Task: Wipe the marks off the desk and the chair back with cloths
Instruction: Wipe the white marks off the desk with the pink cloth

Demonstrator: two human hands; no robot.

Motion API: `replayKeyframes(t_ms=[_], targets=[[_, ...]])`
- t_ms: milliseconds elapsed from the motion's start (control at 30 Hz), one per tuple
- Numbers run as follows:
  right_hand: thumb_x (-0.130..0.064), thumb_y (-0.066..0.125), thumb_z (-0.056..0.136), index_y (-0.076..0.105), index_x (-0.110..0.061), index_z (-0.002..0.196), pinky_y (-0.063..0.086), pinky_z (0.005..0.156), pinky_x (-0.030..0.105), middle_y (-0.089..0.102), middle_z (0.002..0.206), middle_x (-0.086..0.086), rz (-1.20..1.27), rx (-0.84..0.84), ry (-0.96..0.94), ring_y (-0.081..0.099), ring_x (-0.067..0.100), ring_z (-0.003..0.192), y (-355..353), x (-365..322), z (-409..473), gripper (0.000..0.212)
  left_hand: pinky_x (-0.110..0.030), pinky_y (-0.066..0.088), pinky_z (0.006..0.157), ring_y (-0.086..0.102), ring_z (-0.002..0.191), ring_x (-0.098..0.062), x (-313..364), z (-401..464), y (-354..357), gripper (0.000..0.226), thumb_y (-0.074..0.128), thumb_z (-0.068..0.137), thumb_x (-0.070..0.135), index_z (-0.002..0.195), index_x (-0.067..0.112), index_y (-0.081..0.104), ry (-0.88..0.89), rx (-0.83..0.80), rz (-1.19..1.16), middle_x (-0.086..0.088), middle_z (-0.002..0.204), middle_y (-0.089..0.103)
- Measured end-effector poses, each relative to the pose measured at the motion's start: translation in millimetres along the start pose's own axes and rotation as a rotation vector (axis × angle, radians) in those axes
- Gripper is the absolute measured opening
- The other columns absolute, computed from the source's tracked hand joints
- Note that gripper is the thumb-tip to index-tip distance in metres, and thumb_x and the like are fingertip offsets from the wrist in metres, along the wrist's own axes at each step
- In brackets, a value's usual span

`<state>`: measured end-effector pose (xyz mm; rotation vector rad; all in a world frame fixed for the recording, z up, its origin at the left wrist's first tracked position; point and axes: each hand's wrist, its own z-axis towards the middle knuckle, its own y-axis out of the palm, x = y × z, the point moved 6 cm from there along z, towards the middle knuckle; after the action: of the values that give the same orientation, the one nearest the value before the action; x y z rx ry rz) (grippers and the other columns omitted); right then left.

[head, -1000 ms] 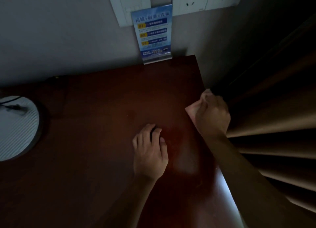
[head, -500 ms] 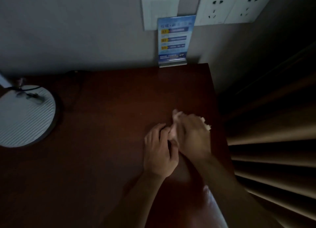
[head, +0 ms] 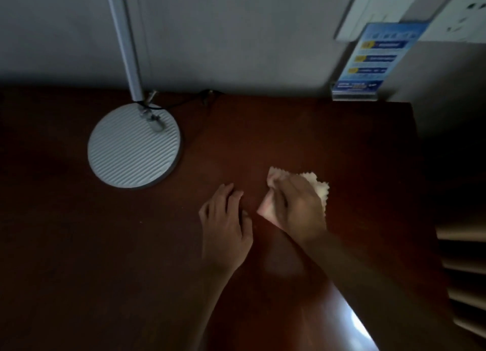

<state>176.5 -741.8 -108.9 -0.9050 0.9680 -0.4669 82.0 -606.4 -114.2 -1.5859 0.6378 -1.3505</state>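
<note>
A dark red-brown wooden desk point(head: 302, 135) fills the dim view. My right hand point(head: 298, 207) presses a pale pink cloth point(head: 321, 189) with zigzag edges onto the desk's right half; its fingers curl over the cloth and hide most of it. My left hand point(head: 226, 221) rests on the desk just left of the cloth, palm down, fingers loosely bent, holding nothing. No chair back shows in the view.
A grey round lamp base point(head: 132, 145) with its pole point(head: 123, 40) and cord stands at the back left. A blue sign in a clear stand point(head: 368, 61) leans against the wall under the sockets point(head: 462, 16). Slatted panels point(head: 462, 271) lie right of the desk edge.
My right hand brought the cloth from the desk's right edge onto the desktop beside my left hand. The view swung left, bringing the lamp base into full sight.
</note>
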Motion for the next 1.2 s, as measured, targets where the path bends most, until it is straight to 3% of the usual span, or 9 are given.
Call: replayKeyframes(t_ms=[100, 233, 400, 467, 533, 633, 900, 1033, 1200], targets=[[-0.012, 0.051, 0.091, 0.07, -0.004, 0.105, 0.049, 0.09, 0.038, 0.071, 0.104, 0.012, -0.058, -0.001, -0.053, 0.064, 0.029, 0.096, -10.0, 20.2, 10.4, 0.025, -0.038, 0.026, 0.115, 0.026, 0.149, -0.016, -12.0, -5.9, -3.5, 0.05, 0.042, 0.092, 0.03, 0.14, 0.017, 0.052, 0.094, -0.11, -0.06, -0.003, 0.154, 0.042], [-0.01, 0.045, 0.087, 0.067, -0.003, 0.089, 0.043, 0.076, 0.037, 0.065, 0.086, 0.016, -0.173, 0.137, 0.309, 0.061, 0.035, 0.082, -23.6, 59.4, 50.9, 0.023, -0.036, 0.028, 0.114, 0.031, 0.146, -0.018, -28.6, -10.7, -20.2, 0.049, 0.041, 0.092, 0.025, 0.138, 0.017, 0.053, 0.127, -0.127, -0.096, -0.004, 0.148, 0.048], [-0.009, 0.047, 0.089, 0.066, 0.0, 0.085, 0.036, 0.072, 0.021, 0.063, 0.079, 0.013, -0.143, 0.09, 0.135, 0.053, 0.02, 0.075, -0.9, -2.3, -4.3, 0.021, -0.034, 0.028, 0.114, 0.03, 0.147, -0.017, -54.6, -25.1, -26.0, 0.048, 0.043, 0.091, 0.023, 0.137, 0.017, 0.056, 0.159, -0.128, -0.096, -0.004, 0.15, 0.046], [-0.011, 0.047, 0.089, 0.065, 0.001, 0.085, 0.042, 0.075, 0.03, 0.065, 0.082, 0.017, -0.175, 0.115, 0.171, 0.057, 0.027, 0.078, -13.4, 11.7, 5.8, 0.022, -0.032, 0.025, 0.115, 0.027, 0.148, -0.015, -55.8, -27.0, -26.4, 0.048, 0.042, 0.092, 0.026, 0.138, 0.018, 0.054, 0.176, -0.143, -0.092, -0.003, 0.152, 0.044], [-0.012, 0.048, 0.09, 0.066, 0.0, 0.093, 0.048, 0.079, 0.041, 0.066, 0.092, 0.02, -0.209, 0.184, 0.381, 0.063, 0.037, 0.085, -27.3, 31.0, 25.0, 0.022, -0.031, 0.023, 0.115, 0.025, 0.148, -0.014, -58.7, -25.6, -31.6, 0.05, 0.041, 0.092, 0.027, 0.14, 0.018, 0.052, 0.184, -0.161, -0.084, 0.0, 0.153, 0.043], [-0.012, 0.051, 0.092, 0.067, -0.002, 0.1, 0.049, 0.08, 0.043, 0.066, 0.1, 0.02, -0.236, 0.162, 0.548, 0.063, 0.04, 0.092, -25.7, 31.4, 32.7, 0.02, -0.032, 0.025, 0.115, 0.03, 0.147, -0.015, -62.8, -21.4, -33.1, 0.051, 0.042, 0.089, 0.025, 0.137, 0.017, 0.055, 0.148, -0.133, -0.075, -0.001, 0.151, 0.045], [-0.005, 0.061, 0.082, 0.072, -0.007, 0.092, 0.053, 0.076, 0.027, 0.069, 0.086, 0.003, -0.016, 0.039, 0.03, 0.061, 0.016, 0.079, 32.3, -101.9, -71.9, 0.015, -0.043, 0.037, 0.107, 0.046, 0.137, -0.025, -47.7, -30.2, -27.7, 0.044, 0.044, 0.086, 0.024, 0.123, 0.012, 0.064, 0.093, -0.017, -0.057, -0.009, 0.14, 0.056], [-0.004, 0.063, 0.084, 0.071, -0.006, 0.093, 0.053, 0.069, 0.035, 0.067, 0.082, 0.007, -0.072, -0.007, -0.038, 0.062, 0.023, 0.075, 32.9, -89.0, -50.4, 0.012, -0.047, 0.036, 0.107, 0.044, 0.138, -0.024, -58.9, -51.2, -41.1, 0.043, 0.049, 0.085, 0.02, 0.125, 0.014, 0.063, 0.11, 0.011, 0.053, -0.009, 0.143, 0.053], [-0.006, 0.065, 0.086, 0.072, -0.008, 0.095, 0.049, 0.073, 0.033, 0.069, 0.088, 0.007, -0.015, 0.07, -0.009, 0.063, 0.024, 0.08, 60.1, -112.1, 19.0, 0.012, -0.047, 0.03, 0.11, 0.038, 0.141, -0.022, -91.8, -79.3, -59.9, 0.044, 0.045, 0.089, 0.024, 0.129, 0.014, 0.058, -0.076, 0.056, 0.101, -0.009, 0.147, 0.048]])
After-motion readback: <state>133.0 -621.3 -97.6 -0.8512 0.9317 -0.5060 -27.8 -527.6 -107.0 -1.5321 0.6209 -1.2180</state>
